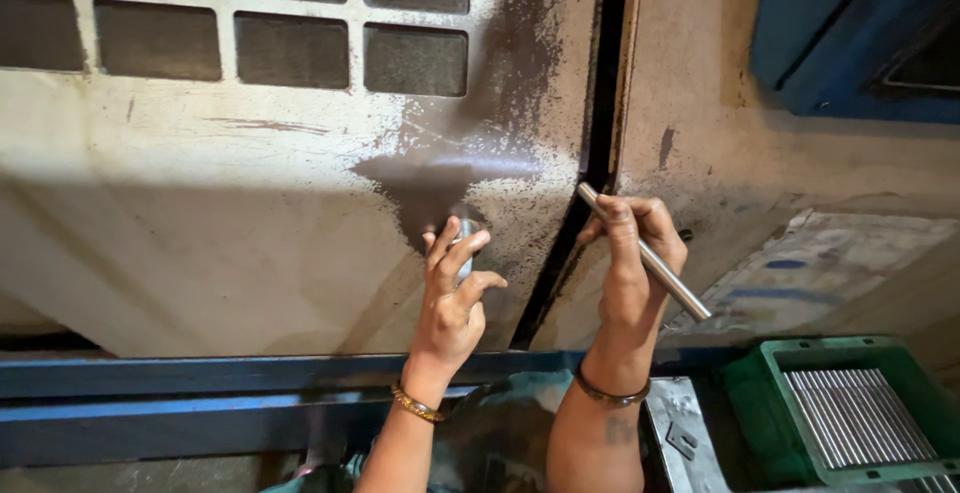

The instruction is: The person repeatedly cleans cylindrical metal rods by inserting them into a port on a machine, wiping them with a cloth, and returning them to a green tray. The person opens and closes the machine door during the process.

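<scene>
My left hand point(452, 293) is raised against a dirty cream machine door point(220, 213) and grips a round metal knob or handle point(464, 245) on it. My right hand point(632, 253) holds a shiny steel rod point(650, 258) tilted, its top end close to the dark gap point(590, 163) between the two door panels. Both wrists wear bangles.
The door has a grid of dark window panes point(290, 48) at top left. A green crate point(850, 413) with several steel rods lying side by side sits at lower right. A blue rail point(200, 378) runs along the bottom. A blue housing point(860, 33) is at top right.
</scene>
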Demonstrator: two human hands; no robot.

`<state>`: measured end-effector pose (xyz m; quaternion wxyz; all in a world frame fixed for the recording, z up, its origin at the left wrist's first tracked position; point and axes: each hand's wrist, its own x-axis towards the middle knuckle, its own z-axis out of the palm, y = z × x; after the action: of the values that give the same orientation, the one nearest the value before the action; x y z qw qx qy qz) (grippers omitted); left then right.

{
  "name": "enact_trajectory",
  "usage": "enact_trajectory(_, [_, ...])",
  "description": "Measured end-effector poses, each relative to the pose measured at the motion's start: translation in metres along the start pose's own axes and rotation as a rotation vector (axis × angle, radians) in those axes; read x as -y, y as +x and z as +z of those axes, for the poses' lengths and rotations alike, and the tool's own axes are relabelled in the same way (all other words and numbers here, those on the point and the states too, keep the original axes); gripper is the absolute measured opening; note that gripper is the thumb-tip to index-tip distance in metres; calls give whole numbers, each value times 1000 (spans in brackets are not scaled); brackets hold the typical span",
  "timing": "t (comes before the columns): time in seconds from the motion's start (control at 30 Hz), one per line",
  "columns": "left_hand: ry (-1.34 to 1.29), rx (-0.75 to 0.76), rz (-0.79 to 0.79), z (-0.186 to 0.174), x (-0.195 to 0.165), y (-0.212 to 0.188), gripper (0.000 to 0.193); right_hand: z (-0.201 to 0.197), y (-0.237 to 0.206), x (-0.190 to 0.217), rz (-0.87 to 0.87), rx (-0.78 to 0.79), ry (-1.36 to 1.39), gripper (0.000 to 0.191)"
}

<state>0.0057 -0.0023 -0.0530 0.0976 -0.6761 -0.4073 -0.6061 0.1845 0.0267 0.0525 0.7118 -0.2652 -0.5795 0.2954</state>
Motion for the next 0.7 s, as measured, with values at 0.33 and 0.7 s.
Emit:
enact_trajectory(0.33, [-124, 21, -73, -14, -20, 5, 41, -2, -18, 25, 259, 372, 85, 23])
enact_trajectory(0.7, [157, -58, -135, -53, -70, -12, 47, 4, -18, 49, 379, 898, -353, 28])
